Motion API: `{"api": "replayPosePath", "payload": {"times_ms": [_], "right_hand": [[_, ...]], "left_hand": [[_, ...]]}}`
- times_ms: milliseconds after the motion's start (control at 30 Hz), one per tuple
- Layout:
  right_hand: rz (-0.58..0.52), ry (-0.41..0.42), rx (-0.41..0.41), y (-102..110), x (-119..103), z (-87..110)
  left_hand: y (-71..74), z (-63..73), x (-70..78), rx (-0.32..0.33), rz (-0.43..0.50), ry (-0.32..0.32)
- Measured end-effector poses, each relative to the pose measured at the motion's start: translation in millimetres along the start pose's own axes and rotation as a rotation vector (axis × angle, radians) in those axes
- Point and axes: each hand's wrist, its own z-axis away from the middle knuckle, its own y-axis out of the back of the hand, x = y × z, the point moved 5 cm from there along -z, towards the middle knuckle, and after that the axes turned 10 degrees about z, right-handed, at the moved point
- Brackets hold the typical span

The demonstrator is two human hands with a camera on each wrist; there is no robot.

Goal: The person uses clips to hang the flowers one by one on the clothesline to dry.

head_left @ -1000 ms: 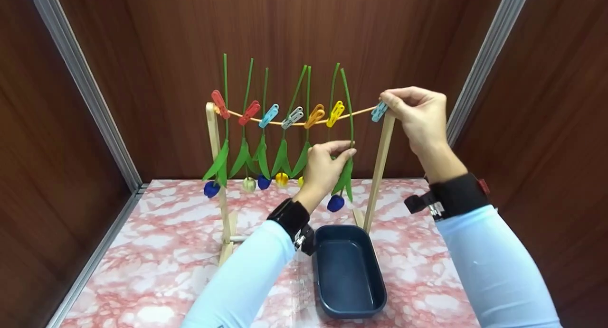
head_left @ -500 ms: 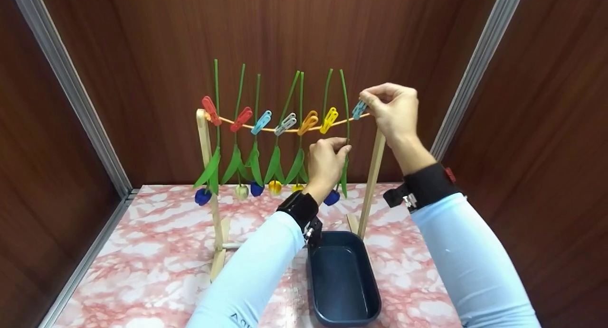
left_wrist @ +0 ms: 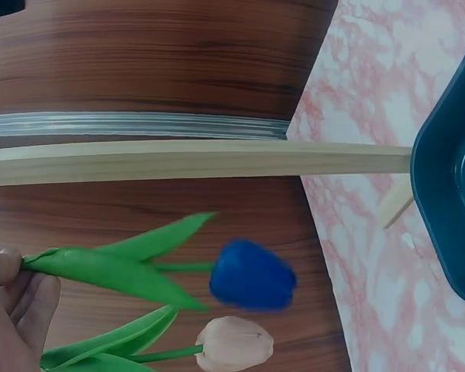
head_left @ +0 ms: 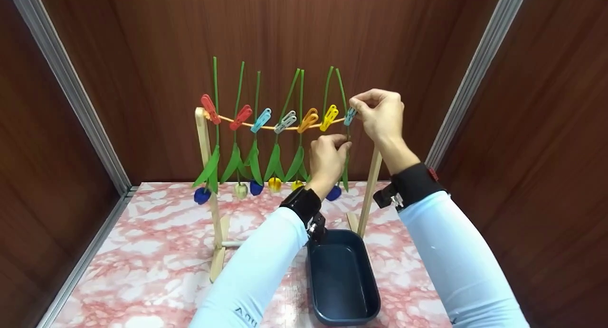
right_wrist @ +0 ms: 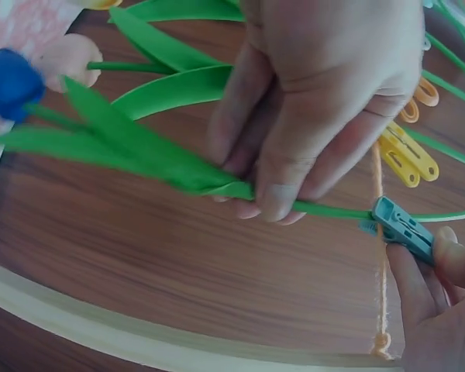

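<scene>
A blue artificial tulip (left_wrist: 252,275) hangs head down, its stem pinched by my left hand (head_left: 327,159) just above the leaves. My right hand (head_left: 384,114) pinches a light blue clothespin (right_wrist: 403,229) between thumb and fingers. This clothespin sits on the orange cord (right_wrist: 381,302), with the tulip's stem passing at its jaws. Whether it has closed fully over stem and cord, I cannot tell. To the left hang several upside-down tulips, each with a clothespin at the cord, such as the yellow clothespin (head_left: 328,118). A pale tulip (left_wrist: 234,343) hangs just beside the blue one.
Wooden posts hold the cord at both ends; the left post (head_left: 203,133) and right post (head_left: 369,195) stand on the marbled tabletop (head_left: 156,252). A dark blue basin (head_left: 344,280) sits below, near the right post. Brown panels (head_left: 142,33) enclose the back and sides.
My right hand has moved left along the cord with the light blue clothespin, from near the right post to the tulip's stem. My left hand keeps its pinch on the stem.
</scene>
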Motion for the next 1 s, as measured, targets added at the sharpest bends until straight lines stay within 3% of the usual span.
{"api": "replayPosePath", "payload": {"times_ms": [400, 667, 867, 1000], "right_hand": [[0.076, -0.054, -0.058, -4.5, 0.7, 6.9], [0.127, -0.044, -0.085, -7.3, 4.2, 5.4], [0.168, -0.003, -0.072, -8.4, 10.7, 4.2], [0.180, 0.095, -0.036, -0.7, 14.0, 7.2]], "left_hand": [[4.3, 0.3, -1.8, 0.028, 0.006, 0.021], [12.4, 20.2, 11.2, 0.089, 0.072, 0.037], [29.7, 43.0, 16.9, -0.016, 0.081, -0.046], [51.9, 54.2, 9.3, -0.163, 0.015, -0.110]]}}
